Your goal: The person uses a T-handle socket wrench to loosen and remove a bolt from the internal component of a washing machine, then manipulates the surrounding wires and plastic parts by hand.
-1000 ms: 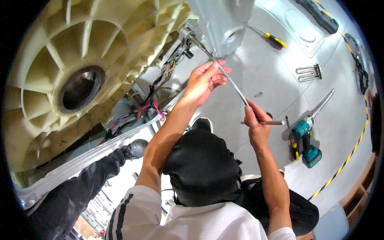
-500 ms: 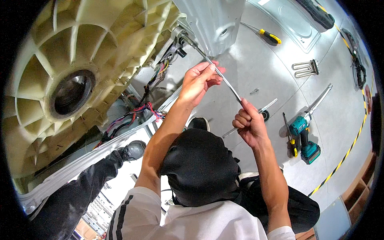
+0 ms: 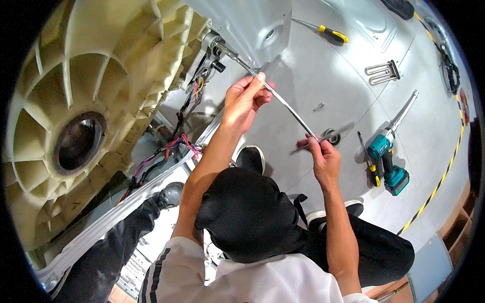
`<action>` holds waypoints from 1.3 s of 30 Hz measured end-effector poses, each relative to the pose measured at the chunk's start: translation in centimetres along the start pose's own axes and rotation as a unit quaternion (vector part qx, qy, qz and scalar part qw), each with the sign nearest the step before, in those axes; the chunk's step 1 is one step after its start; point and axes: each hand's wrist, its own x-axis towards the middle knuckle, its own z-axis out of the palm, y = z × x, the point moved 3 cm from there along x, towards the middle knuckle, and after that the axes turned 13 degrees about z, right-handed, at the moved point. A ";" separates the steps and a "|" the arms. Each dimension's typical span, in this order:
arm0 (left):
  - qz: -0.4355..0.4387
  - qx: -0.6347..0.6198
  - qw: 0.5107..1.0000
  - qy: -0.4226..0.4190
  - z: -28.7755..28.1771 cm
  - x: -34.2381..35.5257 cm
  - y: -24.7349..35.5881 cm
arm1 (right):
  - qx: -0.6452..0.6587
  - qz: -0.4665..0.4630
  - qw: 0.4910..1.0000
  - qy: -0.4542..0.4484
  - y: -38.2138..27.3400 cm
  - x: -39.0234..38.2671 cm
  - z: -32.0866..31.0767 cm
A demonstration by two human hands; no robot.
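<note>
Steel rod, slanting between two pinching hands!
Left hand (image 3: 242,103) has thumb and fingers on the shaft (image 3: 289,108); right hand (image 3: 327,160) pinches the lower end, by a blurred crossbar. Up top, the rod reaches the edge of the cream ribbed tub (image 3: 86,76), tight beside the grey panel's (image 3: 252,33) lower corner. Rightward, grey floor (image 3: 303,83) opens toward the teal power tool (image 3: 386,156).
</note>
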 end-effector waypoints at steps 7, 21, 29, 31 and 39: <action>0.006 0.025 0.998 -0.063 0.2 -0.1 1.0 | 0.351 0.289 0.886 -0.088 -2.6 -1.7 0.5; -0.035 0.005 0.992 -0.123 0.6 0.7 1.3 | 0.471 0.286 0.825 -0.127 -2.1 -1.4 0.7; -0.013 0.079 0.995 -0.059 0.4 0.6 1.0 | -0.025 -0.121 0.991 0.060 -1.7 -2.0 0.0; -0.020 0.087 0.995 -0.045 0.5 0.7 0.8 | 0.333 0.081 0.936 -0.083 -1.5 -2.3 1.0; -0.005 0.036 0.997 -0.073 0.1 0.1 1.3 | 0.343 0.218 0.914 0.010 -3.6 -3.0 -0.1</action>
